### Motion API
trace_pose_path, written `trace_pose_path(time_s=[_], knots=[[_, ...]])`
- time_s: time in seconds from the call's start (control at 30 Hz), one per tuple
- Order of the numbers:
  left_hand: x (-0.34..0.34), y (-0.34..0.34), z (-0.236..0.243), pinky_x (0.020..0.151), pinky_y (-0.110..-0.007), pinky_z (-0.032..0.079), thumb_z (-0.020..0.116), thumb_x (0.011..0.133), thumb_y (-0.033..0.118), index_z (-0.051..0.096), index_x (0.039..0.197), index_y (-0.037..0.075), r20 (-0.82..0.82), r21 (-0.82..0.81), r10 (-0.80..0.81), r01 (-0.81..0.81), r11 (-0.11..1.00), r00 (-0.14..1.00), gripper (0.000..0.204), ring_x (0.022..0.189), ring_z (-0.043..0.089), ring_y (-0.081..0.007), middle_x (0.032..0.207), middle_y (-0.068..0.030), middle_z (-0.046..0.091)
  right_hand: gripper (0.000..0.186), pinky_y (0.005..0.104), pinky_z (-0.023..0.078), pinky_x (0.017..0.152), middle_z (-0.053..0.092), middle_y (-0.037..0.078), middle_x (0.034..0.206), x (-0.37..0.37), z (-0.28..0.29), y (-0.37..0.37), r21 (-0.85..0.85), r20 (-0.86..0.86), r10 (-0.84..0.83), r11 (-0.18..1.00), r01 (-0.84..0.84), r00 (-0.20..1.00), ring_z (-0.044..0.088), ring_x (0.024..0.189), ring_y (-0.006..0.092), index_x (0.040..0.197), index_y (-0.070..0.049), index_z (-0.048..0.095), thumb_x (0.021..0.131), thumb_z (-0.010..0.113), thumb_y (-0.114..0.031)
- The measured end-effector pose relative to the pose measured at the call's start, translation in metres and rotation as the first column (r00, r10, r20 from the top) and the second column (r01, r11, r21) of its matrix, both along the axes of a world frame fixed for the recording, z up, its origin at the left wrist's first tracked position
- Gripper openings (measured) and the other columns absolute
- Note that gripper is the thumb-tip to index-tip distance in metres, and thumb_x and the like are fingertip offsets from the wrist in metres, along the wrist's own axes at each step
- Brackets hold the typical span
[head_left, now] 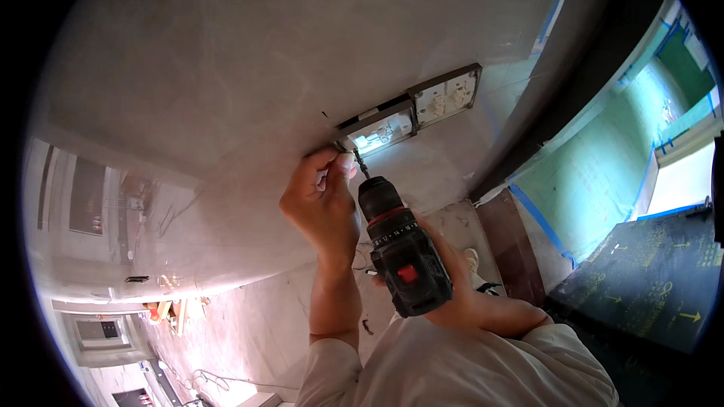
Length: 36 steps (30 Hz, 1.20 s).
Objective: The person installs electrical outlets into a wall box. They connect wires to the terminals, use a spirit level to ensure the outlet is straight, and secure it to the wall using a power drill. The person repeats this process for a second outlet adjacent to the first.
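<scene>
My right hand is wrapped round a black cordless drill with a red patch on its back. Its driver bit points up at the lower left corner of a socket plate frame on the wall. Lit by the drill's lamp, the plate's inside shines white. My left hand is at that same corner, thumb and forefinger pinched beside the bit tip; whatever lies between them is too small to make out. Adjoining on the right, a second plate has its white inner parts showing.
The glossy grey wall panel fills the upper left. Right of it runs a dark frame, then green sheeting edged with blue tape. A black printed board lies lower right. Wood pieces and a cable are on the floor.
</scene>
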<state>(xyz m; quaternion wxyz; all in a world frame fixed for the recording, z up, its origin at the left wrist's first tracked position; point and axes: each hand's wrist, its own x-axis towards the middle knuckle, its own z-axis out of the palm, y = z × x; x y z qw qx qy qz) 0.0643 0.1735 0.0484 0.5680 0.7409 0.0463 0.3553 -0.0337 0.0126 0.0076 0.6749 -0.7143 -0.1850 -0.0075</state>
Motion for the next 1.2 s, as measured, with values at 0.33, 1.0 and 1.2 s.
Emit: trace_pose_path(time_s=[0.33, 1.0, 1.2], knots=[[0.002, 0.002, -0.002, 0.069, -0.025, 0.055, 0.073, 0.089, -0.008, 0.072, 0.091, -0.007, 0.016, -0.024, -0.028, 0.029, 0.999, 0.999, 0.002, 0.073, 0.068, -0.0114, 0.080, -0.0079, 0.072, 0.091, 0.0329, 0.059, 0.083, 0.075, 0.009, 0.111, 0.002, -0.004, 0.013, -0.081, 0.116, -0.110, 0.989, 0.120, 0.987, 0.075, 0.096, 0.0185, 0.153, 0.002, 0.039, 0.081, 0.093, -0.014], [0.006, 0.004, -0.013, 0.090, -0.036, 0.049, 0.091, 0.078, 0.020, 0.070, 0.134, 0.008, 0.431, 0.700, 0.048, -0.368, 0.613, 0.901, 0.061, 0.110, 0.058, -0.0249, 0.131, -0.0118, 0.060, 0.089, 0.0310, 0.056, 0.090, 0.070, 0.011, 0.123, -0.007, -0.007, -0.021, 0.050, -0.007, -0.052, 0.997, 0.053, 0.999, 0.071, 0.101, 0.0155, 0.160, 0.000, 0.035, 0.087, 0.085, -0.006], [0.022, 0.015, -0.019, 0.101, -0.039, 0.038, 0.092, 0.075, 0.034, 0.067, 0.143, 0.009, 0.527, 0.805, 0.039, -0.513, 0.298, 0.849, 0.076, 0.117, 0.048, -0.0289, 0.147, -0.0091, 0.049, 0.075, 0.0288, 0.055, 0.087, 0.073, 0.006, 0.111, -0.001, -0.003, -0.031, -0.003, 0.184, -0.139, 0.990, 0.142, 0.973, 0.068, 0.097, 0.0110, 0.146, 0.001, 0.051, 0.083, 0.091, -0.008]])
